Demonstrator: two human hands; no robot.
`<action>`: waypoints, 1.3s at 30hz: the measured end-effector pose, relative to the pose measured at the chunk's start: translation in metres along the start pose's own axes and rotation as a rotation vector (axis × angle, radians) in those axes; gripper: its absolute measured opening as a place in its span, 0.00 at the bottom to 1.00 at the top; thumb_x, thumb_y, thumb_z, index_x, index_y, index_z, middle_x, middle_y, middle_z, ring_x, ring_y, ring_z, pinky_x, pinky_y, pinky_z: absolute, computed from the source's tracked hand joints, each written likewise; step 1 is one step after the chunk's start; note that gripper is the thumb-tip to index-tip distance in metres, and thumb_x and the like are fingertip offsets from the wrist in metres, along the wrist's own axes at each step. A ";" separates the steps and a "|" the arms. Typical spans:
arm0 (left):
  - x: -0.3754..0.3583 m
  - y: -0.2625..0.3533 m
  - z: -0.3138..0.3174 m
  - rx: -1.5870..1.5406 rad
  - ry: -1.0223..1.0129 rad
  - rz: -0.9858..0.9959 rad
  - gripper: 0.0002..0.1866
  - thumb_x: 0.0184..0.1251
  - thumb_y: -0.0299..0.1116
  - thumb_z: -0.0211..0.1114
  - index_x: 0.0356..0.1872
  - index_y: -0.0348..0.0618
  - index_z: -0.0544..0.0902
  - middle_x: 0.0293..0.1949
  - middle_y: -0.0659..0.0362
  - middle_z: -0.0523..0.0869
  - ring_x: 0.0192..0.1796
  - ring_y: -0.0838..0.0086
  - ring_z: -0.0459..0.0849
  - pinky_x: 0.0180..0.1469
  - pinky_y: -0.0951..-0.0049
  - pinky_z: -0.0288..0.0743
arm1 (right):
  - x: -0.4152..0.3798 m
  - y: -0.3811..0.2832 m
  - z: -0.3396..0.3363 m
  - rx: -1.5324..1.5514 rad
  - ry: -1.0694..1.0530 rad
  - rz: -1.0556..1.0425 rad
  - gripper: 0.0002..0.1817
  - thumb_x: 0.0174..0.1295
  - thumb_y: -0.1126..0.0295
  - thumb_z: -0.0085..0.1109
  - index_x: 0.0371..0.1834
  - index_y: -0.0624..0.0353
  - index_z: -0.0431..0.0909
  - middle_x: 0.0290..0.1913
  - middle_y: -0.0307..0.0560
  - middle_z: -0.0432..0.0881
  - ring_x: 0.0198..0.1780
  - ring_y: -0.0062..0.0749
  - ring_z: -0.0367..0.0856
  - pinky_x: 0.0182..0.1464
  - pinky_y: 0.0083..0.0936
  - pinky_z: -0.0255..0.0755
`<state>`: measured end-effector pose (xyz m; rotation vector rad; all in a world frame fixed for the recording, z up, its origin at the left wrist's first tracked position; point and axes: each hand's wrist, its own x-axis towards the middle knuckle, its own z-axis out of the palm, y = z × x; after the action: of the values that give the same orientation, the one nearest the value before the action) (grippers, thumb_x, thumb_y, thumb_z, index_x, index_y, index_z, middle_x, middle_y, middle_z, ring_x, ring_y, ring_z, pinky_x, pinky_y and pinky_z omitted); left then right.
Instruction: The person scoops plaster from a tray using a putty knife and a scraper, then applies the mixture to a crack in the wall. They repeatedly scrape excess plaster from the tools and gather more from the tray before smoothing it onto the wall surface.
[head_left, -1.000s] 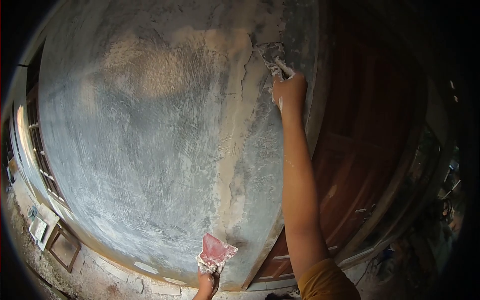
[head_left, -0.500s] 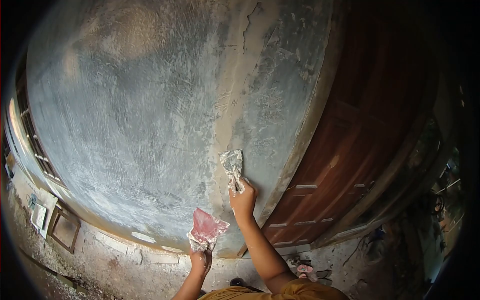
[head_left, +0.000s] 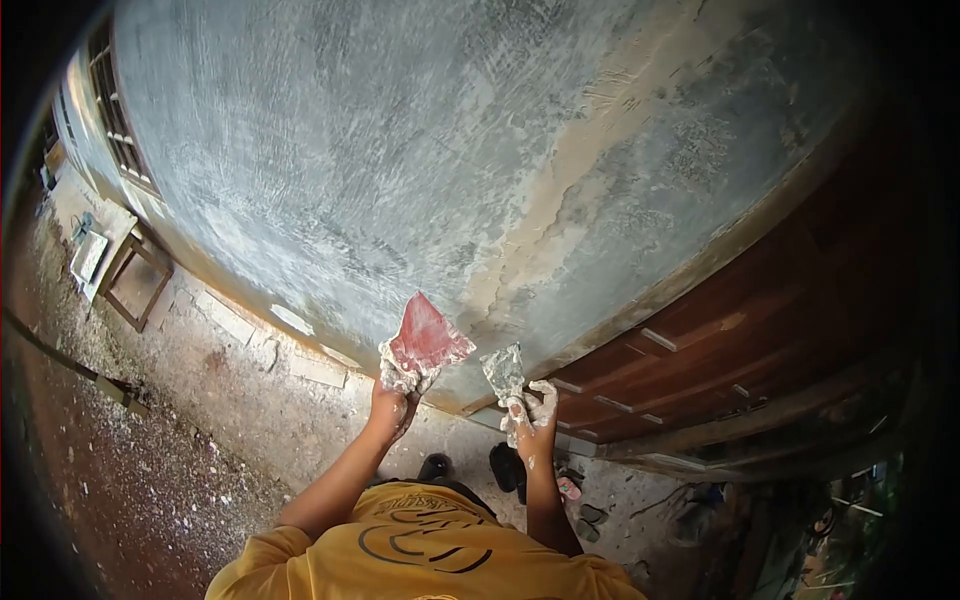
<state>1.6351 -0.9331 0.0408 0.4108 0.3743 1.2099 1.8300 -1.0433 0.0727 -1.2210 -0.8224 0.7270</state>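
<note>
Red blade [head_left: 430, 335] gripped in left hand [head_left: 396, 400], projecting beyond it | grey scraper [head_left: 503, 370] gripped in right hand [head_left: 532, 425], projecting likewise | mottled wall [head_left: 350, 150] ahead | brown door [head_left: 720, 335] at right | pink sandal [head_left: 569, 488] below | wooden frame [head_left: 138, 283] far left

hands [head_left: 393, 405] [head_left: 532, 428]: level | grey scraper [head_left: 503, 372]: lowered off pale strip [head_left: 565, 195], near red scraper [head_left: 428, 335]

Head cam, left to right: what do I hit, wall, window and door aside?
Wooden stand → red spreader in the left hand → grey putty knife in the right hand → pink sandal on the ground.
</note>
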 end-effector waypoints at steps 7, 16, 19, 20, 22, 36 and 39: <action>0.009 -0.030 -0.022 0.095 -0.145 -0.115 0.27 0.65 0.17 0.47 0.66 0.42 0.60 0.64 0.55 0.67 0.65 0.63 0.67 0.67 0.59 0.62 | -0.024 -0.011 0.004 -0.068 -0.148 0.216 0.26 0.59 0.79 0.56 0.61 0.61 0.62 0.43 0.44 0.77 0.34 0.19 0.73 0.29 0.16 0.70; 0.002 -0.018 0.019 0.663 -0.423 -0.175 0.30 0.66 0.19 0.50 0.69 0.38 0.54 0.66 0.54 0.65 0.68 0.70 0.61 0.68 0.71 0.51 | -0.007 0.002 -0.007 -0.263 -0.071 0.073 0.16 0.61 0.77 0.54 0.53 0.64 0.70 0.38 0.42 0.78 0.22 0.16 0.69 0.23 0.15 0.64; -0.004 -0.011 0.034 0.877 -0.457 -0.204 0.33 0.62 0.16 0.49 0.69 0.37 0.52 0.66 0.52 0.64 0.69 0.68 0.60 0.69 0.69 0.50 | -0.004 0.001 -0.012 -0.266 -0.092 0.061 0.16 0.61 0.77 0.54 0.52 0.65 0.71 0.37 0.42 0.78 0.23 0.16 0.69 0.24 0.15 0.64; -0.003 -0.014 0.033 0.878 -0.460 -0.205 0.33 0.62 0.16 0.49 0.69 0.37 0.52 0.66 0.52 0.64 0.69 0.68 0.60 0.69 0.69 0.50 | -0.003 0.001 -0.013 -0.283 -0.122 0.039 0.15 0.61 0.76 0.55 0.52 0.65 0.71 0.37 0.42 0.78 0.24 0.16 0.69 0.24 0.15 0.64; -0.001 -0.018 0.031 1.054 -0.549 -0.085 0.34 0.60 0.15 0.48 0.69 0.37 0.51 0.66 0.49 0.64 0.70 0.66 0.58 0.69 0.69 0.49 | -0.003 -0.009 -0.009 -0.218 -0.123 0.114 0.15 0.60 0.76 0.55 0.51 0.65 0.72 0.37 0.42 0.78 0.25 0.16 0.69 0.24 0.15 0.64; -0.012 -0.010 0.023 1.470 -0.558 0.010 0.34 0.54 0.16 0.48 0.65 0.30 0.51 0.45 0.31 0.74 0.49 0.40 0.74 0.51 0.55 0.69 | 0.011 0.004 -0.013 -0.147 -0.202 0.089 0.15 0.58 0.74 0.59 0.48 0.65 0.74 0.35 0.41 0.78 0.27 0.17 0.71 0.24 0.17 0.65; -0.020 -0.001 0.042 1.460 -0.516 0.023 0.32 0.53 0.16 0.47 0.63 0.31 0.53 0.44 0.31 0.74 0.48 0.39 0.73 0.49 0.54 0.68 | 0.007 0.015 -0.003 0.077 -0.159 0.235 0.15 0.58 0.73 0.60 0.48 0.64 0.74 0.34 0.40 0.78 0.26 0.16 0.70 0.24 0.17 0.65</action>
<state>1.6504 -0.9563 0.0782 1.9276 0.7566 0.6142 1.8359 -1.0361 0.0581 -1.2133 -0.7808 1.0484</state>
